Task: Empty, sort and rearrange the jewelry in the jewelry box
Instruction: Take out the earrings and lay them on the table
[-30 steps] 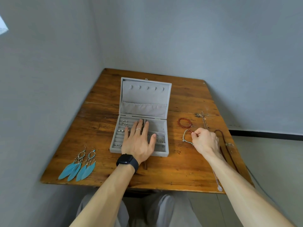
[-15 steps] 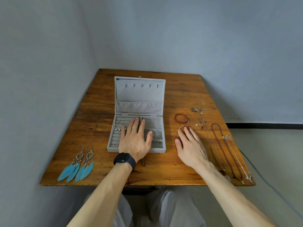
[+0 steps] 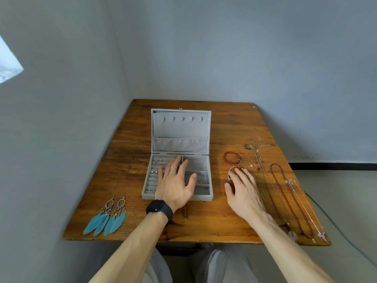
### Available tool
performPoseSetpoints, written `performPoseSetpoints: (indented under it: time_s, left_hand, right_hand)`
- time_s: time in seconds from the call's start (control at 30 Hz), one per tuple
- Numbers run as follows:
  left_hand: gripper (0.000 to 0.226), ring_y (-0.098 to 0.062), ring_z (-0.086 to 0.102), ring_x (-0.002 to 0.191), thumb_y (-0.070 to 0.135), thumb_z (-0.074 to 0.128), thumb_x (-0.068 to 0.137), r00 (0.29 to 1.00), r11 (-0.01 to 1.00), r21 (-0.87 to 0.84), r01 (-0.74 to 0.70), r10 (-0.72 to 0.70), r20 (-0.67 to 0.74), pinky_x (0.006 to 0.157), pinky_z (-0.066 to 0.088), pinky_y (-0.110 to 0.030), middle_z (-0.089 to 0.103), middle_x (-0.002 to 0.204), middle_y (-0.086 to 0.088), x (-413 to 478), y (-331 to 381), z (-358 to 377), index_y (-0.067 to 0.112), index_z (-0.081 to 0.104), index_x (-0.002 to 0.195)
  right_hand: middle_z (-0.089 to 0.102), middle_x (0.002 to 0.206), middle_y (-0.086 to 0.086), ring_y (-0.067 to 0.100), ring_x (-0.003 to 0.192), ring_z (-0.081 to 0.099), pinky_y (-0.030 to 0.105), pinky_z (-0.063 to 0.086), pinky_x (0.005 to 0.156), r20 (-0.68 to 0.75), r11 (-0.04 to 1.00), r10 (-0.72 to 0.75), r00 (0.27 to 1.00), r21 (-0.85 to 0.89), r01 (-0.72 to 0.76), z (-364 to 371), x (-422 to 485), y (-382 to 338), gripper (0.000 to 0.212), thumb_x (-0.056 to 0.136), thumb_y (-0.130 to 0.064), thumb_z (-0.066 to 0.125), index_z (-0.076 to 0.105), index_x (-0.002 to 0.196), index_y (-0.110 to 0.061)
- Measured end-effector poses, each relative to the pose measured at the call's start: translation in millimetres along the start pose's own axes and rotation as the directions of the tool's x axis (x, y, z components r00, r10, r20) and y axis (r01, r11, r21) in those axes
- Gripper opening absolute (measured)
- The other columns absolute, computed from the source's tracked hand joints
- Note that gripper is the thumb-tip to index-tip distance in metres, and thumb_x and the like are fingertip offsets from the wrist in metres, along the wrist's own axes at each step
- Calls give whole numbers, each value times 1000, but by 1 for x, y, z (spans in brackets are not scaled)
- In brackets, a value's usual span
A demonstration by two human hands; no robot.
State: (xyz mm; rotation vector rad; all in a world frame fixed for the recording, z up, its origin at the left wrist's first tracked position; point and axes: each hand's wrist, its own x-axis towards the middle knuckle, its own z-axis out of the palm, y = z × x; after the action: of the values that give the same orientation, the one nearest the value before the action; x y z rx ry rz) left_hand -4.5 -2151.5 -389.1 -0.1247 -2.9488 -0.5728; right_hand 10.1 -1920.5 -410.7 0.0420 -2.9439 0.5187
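An open grey jewelry box (image 3: 180, 127) stands mid-table with its lid upright. Small rings and studs (image 3: 158, 162) sit in its left slots. My left hand (image 3: 175, 183) lies flat over the box's lower half, fingers spread, holding nothing. Right of the box, my right hand (image 3: 243, 189) rests flat on the table, fingers apart, its fingertips on a silver bangle with red beads (image 3: 234, 168). A red bead bracelet (image 3: 232, 157) lies just beyond it. A dark red bead necklace (image 3: 289, 199) and thin silver chains (image 3: 265, 172) stretch along the right edge.
A pair of blue feather earrings (image 3: 107, 218) lies at the wooden table's (image 3: 204, 225) near left corner. Grey walls close in behind and to the left. A dark cable (image 3: 334, 225) runs on the floor at the right.
My right hand was pinching the silver bangle a second ago; it has set it down and now lies flat with fingers spread. The left hand stayed on the box.
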Motion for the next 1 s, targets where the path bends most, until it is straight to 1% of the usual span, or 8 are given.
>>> performPoseSetpoints:
  time_s: [0.17, 0.27, 0.33, 0.43, 0.53, 0.67, 0.87, 1.0]
  left_hand:
    - [58, -17, 28, 145, 53, 39, 93, 993, 930, -366, 32, -71, -93, 117, 27, -38, 35, 157, 4, -2, -1, -20, 28, 48, 144]
    - [49, -17, 40, 138, 38, 50, 95, 957, 966, -256, -25, -51, -285, 112, 35, -35, 44, 151, 1, -9, -22, -34, 22, 51, 142]
    - [52, -21, 36, 142, 32, 52, 98, 948, 993, -118, 28, -64, -313, 117, 31, -41, 40, 155, -4, -14, -42, -40, 18, 45, 147]
    - [62, -18, 11, 153, 41, 35, 104, 975, 989, -9, 148, -147, -166, 124, 10, -45, 14, 166, 0, -23, -67, -37, 19, 18, 159]
    - [64, -12, -4, 153, 48, 17, 104, 975, 977, 6, 213, -212, -60, 123, -2, -41, -2, 168, 4, -26, -77, -25, 22, 1, 160]
    - [64, -12, -5, 153, 50, 6, 103, 980, 978, 74, 194, -190, -56, 121, -9, -44, -1, 167, 6, -22, -76, -21, 23, 2, 160]
    - [64, -14, -1, 154, 49, 7, 103, 978, 976, 75, 204, -200, -55, 120, -12, -46, 6, 167, 3, -25, -75, -22, 20, 4, 160]
    - [64, -15, 2, 154, 48, 8, 103, 979, 976, 81, 202, -197, -58, 121, -10, -47, 10, 167, 2, -24, -77, -23, 19, 7, 160]
  right_hand:
    - [49, 150, 2, 21, 146, 30, 36, 23, 118, -79, 994, -65, 995, 77, 71, -13, -4, -16, 43, 99, -31, 56, 56, 140, -18]
    - [55, 143, -1, 19, 139, 40, 32, 27, 113, -139, 977, -149, 979, 130, 167, -21, 3, -39, 39, 98, -28, 59, 60, 135, -17]
    - [59, 137, -4, 15, 134, 44, 28, 30, 111, -154, 957, -226, 962, 146, 249, -25, 9, -60, 37, 98, -27, 60, 62, 133, -17]
    - [66, 126, -6, 14, 121, 53, 29, 44, 104, -153, 918, -336, 929, 165, 359, -25, 21, -94, 32, 95, -24, 63, 66, 127, -16]
    - [68, 121, -7, 15, 113, 56, 28, 47, 96, -95, 903, -392, 915, 150, 403, -18, 40, -129, 31, 96, -27, 60, 66, 126, -20]
    - [68, 121, -6, 16, 112, 55, 29, 49, 90, 5, 909, -411, 912, 81, 409, -3, 70, -167, 33, 99, -33, 54, 63, 130, -24]
    - [71, 116, -4, 23, 107, 59, 36, 51, 88, 90, 911, -387, 918, -116, 396, 16, 93, -197, 29, 100, -39, 53, 68, 124, -32]
    - [73, 111, -4, 24, 105, 62, 36, 53, 86, 51, 929, -349, 936, -111, 352, 24, 94, -196, 23, 97, -38, 60, 71, 116, -32]
